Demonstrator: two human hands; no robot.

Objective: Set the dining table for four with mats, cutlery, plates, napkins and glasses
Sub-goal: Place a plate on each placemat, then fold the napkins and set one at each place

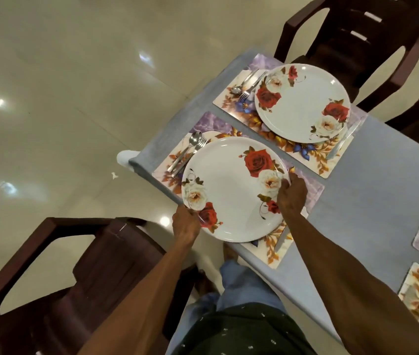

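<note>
Head view, plate placement at the near setting. I hold the near plate with both hands: my left hand pinches its rim at about 7 o'clock, fingers curled over the edge, and my right hand grips the rim at about 3 o'clock, thumb on the printed roses. Each grip is closed on the rim and carries nothing else.

The plate lies over the near mat at the worktop corner; I cannot tell whether it is fully seated or just above the mat. A spoon and fork lie side by side on the mat at 10 o'clock from the plate, their handles partly under its rim. A knife lies at 5 o'clock, its long axis running toward 7 o'clock, just beyond my right wrist.

The far plate rests centred on its own mat at 1 o'clock, cutlery on either side. More mats show at 3 and 4 o'clock along the right edge.

Judged relation for the next move: the plate overlaps the spoon-and-fork side, so it needs to shift toward 4 o'clock, toward the knife. My right hand sits on that side and is better placed to draw it over. Napkins and glasses are not in view.
</note>
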